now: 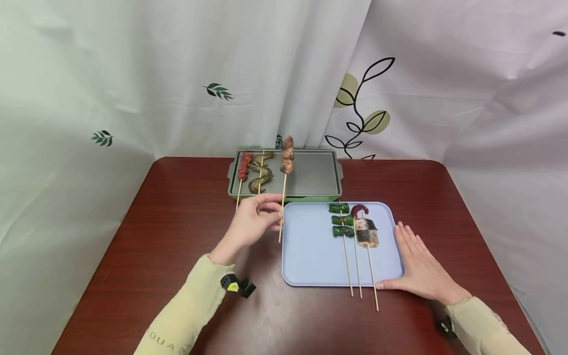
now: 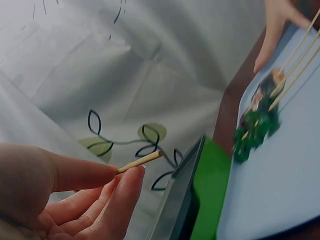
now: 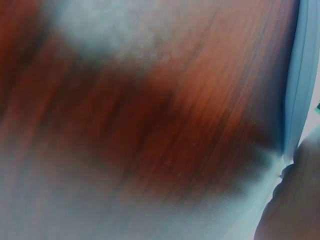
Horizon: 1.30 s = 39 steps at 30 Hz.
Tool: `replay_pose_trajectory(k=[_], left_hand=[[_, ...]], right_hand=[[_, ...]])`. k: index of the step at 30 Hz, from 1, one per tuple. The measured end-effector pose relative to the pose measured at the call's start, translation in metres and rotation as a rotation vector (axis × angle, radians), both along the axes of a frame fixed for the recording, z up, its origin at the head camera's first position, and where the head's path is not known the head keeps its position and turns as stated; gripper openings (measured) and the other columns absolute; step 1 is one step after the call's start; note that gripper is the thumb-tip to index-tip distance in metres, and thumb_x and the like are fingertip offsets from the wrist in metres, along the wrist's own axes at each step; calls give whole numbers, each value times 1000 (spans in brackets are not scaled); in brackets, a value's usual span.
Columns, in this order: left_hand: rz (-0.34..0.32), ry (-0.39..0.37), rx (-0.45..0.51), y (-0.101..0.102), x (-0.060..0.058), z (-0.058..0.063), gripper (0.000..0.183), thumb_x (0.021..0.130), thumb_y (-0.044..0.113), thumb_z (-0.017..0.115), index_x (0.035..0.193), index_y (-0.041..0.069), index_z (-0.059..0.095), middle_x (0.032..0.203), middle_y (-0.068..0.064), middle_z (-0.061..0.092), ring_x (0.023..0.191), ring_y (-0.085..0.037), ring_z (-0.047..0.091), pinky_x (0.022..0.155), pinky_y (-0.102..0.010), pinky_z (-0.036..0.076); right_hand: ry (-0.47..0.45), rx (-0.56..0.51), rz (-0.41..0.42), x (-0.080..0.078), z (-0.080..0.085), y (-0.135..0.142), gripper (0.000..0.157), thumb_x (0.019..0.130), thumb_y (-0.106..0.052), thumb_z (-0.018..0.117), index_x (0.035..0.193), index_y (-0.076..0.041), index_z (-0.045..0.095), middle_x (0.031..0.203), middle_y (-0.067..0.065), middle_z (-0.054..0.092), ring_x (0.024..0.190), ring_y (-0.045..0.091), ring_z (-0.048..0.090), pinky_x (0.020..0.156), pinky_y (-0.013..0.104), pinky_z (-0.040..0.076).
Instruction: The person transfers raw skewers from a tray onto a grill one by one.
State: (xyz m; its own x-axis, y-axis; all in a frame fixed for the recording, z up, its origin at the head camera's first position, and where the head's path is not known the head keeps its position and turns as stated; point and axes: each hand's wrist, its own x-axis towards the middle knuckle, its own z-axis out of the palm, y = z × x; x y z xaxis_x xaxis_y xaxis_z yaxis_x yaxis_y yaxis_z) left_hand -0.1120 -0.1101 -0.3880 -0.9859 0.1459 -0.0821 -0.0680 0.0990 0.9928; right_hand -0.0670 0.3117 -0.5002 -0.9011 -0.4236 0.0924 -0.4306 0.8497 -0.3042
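Observation:
My left hand (image 1: 253,219) pinches the lower stick of a skewer with browned meat chunks (image 1: 288,155). The skewer is nearly upright, its meat in front of the grey grill pan (image 1: 315,172). In the left wrist view the stick's end (image 2: 142,161) pokes out between thumb and fingers. My right hand (image 1: 419,266) rests with straight fingers along the right side of the light blue tray (image 1: 306,256), thumb at its front edge. On that tray lie a green pepper skewer (image 1: 342,220), a dark red curled skewer (image 1: 358,210) and a skewer of dark-skinned pieces (image 1: 366,232).
In the pan's left part lie a red-chunk skewer (image 1: 244,166) and a chicken wing skewer (image 1: 262,172). The pan stands behind the tray on a red-brown table (image 1: 177,212). A pale curtain (image 1: 177,74) with leaf prints hangs behind the table.

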Motion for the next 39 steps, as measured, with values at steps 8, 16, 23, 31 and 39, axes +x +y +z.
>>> replay_pose_trajectory(k=[8,16,23,31,39], left_hand=[[2,-52,-53,-10,-33,6,42,94,-9,65,136,-6,59,110,-29,66,80,-29,74,70,-37,63],[-4,-135,-89,-11,-54,2,42,95,-9,64,136,-9,58,116,-33,65,80,-25,73,70,-34,63],[23,-232,-145,-11,-57,-5,37,96,-10,61,133,-10,58,115,-33,66,77,-24,72,67,-31,63],[20,-255,-212,-11,-56,-7,38,95,-9,62,133,-9,59,112,-30,68,71,-19,71,65,-30,63],[22,-215,-291,-12,-52,-3,37,93,-5,66,130,-6,63,101,-25,71,78,-28,74,71,-37,63]], right_hand=[[-8,-2,7,1,3,-1,143,66,-77,80,157,11,13,162,32,15,150,44,13,125,42,1],[2,-5,8,0,0,1,144,65,-77,80,158,10,12,162,31,15,151,42,12,124,39,-2],[14,5,14,0,-3,1,144,65,-78,79,158,9,12,162,32,16,151,42,12,124,35,-4],[18,4,15,0,-2,2,144,66,-78,79,158,10,11,162,32,16,151,43,13,124,35,-3],[10,8,11,0,0,1,144,66,-78,79,158,10,11,162,32,16,151,43,13,124,37,-2]])
